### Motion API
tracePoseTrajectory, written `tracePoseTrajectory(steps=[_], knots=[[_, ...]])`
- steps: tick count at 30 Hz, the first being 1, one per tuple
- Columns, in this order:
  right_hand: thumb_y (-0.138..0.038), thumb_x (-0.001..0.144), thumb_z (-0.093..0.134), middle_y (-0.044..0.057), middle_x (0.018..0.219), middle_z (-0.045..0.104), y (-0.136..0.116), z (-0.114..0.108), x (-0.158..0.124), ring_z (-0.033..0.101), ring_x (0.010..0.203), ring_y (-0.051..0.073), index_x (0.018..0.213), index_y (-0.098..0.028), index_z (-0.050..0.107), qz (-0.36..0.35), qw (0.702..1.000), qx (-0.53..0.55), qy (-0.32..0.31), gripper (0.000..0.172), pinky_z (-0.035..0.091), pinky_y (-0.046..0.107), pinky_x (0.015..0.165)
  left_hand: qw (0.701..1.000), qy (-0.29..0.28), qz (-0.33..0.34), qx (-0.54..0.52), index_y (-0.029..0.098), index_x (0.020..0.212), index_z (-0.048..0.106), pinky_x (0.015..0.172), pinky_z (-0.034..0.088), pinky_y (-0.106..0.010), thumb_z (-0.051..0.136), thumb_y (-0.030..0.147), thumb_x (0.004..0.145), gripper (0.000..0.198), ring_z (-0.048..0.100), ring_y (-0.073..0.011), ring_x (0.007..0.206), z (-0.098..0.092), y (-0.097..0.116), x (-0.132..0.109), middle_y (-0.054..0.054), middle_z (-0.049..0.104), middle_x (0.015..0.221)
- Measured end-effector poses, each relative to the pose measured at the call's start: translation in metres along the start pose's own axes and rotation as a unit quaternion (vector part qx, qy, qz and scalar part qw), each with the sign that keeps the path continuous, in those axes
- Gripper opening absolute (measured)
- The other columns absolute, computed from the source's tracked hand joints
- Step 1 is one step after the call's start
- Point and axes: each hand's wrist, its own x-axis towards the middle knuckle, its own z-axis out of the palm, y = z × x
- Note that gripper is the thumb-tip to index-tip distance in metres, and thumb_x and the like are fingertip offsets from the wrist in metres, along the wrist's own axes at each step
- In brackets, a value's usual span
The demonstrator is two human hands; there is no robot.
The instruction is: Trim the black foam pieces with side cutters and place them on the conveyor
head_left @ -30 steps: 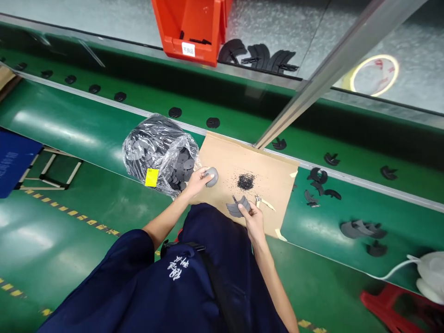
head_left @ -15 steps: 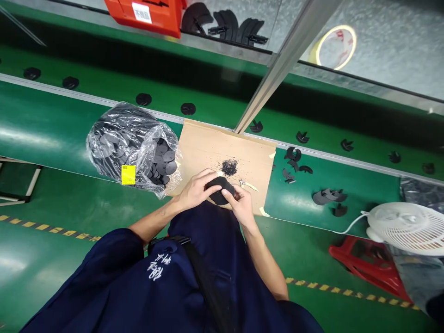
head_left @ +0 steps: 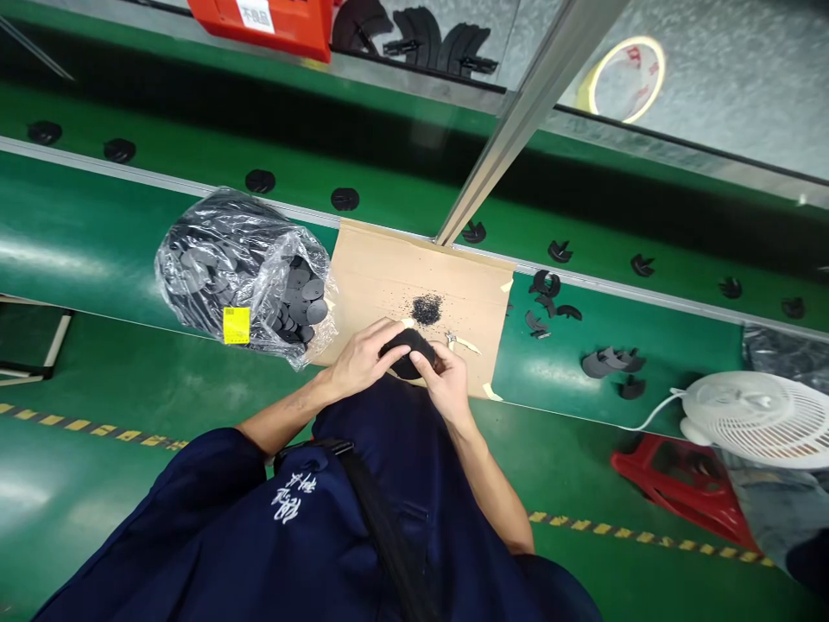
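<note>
Both hands meet over the near edge of a brown cardboard sheet [head_left: 401, 268]. My left hand [head_left: 363, 358] and my right hand [head_left: 446, 380] are closed together on a stack of dark round rubber discs [head_left: 407, 352]. Just beyond them lie a small heap of black crumbs [head_left: 427, 307] and a small metal tool [head_left: 458, 342]. A clear plastic bag full of black discs [head_left: 243, 278], with a yellow label, rests to the left of my left hand.
Cut black pieces [head_left: 609, 363] lie on the green bench to the right; more ride the green belt [head_left: 259, 180] behind. A slanted metal post [head_left: 518, 121], an orange bin [head_left: 265, 22], a tape roll [head_left: 622, 78], a white fan [head_left: 757, 419] and a red stool [head_left: 680, 488] surround the spot.
A second ago my hands were apart, the left on a disc by the bag, the right on a fan of pieces. They have come together on one stack. The view shifted right.
</note>
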Motion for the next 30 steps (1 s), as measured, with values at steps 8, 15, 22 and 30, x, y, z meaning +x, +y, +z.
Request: tracePoseTrajectory(steps=[8, 15, 22, 30], knots=[[-0.064, 0.077, 0.078, -0.001, 0.074, 0.062, -0.003, -0.003, -0.001, 0.055, 0.067, 0.014, 0.083, -0.022, 0.069, -0.012, 0.999, -0.032, -0.009, 0.043, 0.049, 0.026, 0.06, 1.0, -0.016, 0.0, -0.026, 0.02, 0.134, 0.062, 0.095, 0.061, -0.034, 0.051, 0.036, 0.105, 0.035, 0.073, -0.0213, 0.109, 0.002, -0.004, -0.002, -0.011, 0.074, 0.118], [-0.057, 0.088, 0.069, -0.001, 0.079, 0.063, -0.004, -0.002, -0.005, 0.057, 0.073, 0.016, 0.09, -0.023, 0.068, -0.079, 0.994, -0.075, 0.016, 0.034, 0.05, 0.028, 0.068, 0.988, 0.028, -0.085, -0.123, 0.017, 0.125, 0.067, 0.081, 0.061, -0.029, 0.065, 0.049, 0.096, 0.043, 0.074, -0.0185, 0.089, 0.005, -0.001, 0.002, -0.009, 0.076, 0.105], [-0.048, 0.094, 0.066, 0.004, 0.087, 0.072, -0.017, -0.012, -0.004, 0.066, 0.079, 0.018, 0.092, -0.024, 0.07, -0.177, 0.97, -0.159, -0.042, 0.025, 0.056, 0.033, 0.078, 0.992, 0.048, 0.001, -0.116, 0.017, 0.106, 0.076, 0.074, 0.058, -0.027, 0.071, 0.042, 0.093, 0.029, 0.069, -0.0156, 0.08, -0.007, 0.008, 0.005, -0.006, 0.074, 0.089], [-0.034, 0.099, 0.062, 0.006, 0.099, 0.08, -0.028, -0.021, -0.007, 0.076, 0.093, 0.022, 0.101, -0.026, 0.075, -0.284, 0.935, -0.202, -0.07, 0.015, 0.062, 0.035, 0.086, 0.989, 0.034, 0.107, -0.091, 0.018, 0.117, 0.072, 0.079, 0.059, -0.031, 0.064, 0.038, 0.098, 0.029, 0.07, -0.0173, 0.09, -0.019, 0.023, 0.012, -0.01, 0.076, 0.1]])
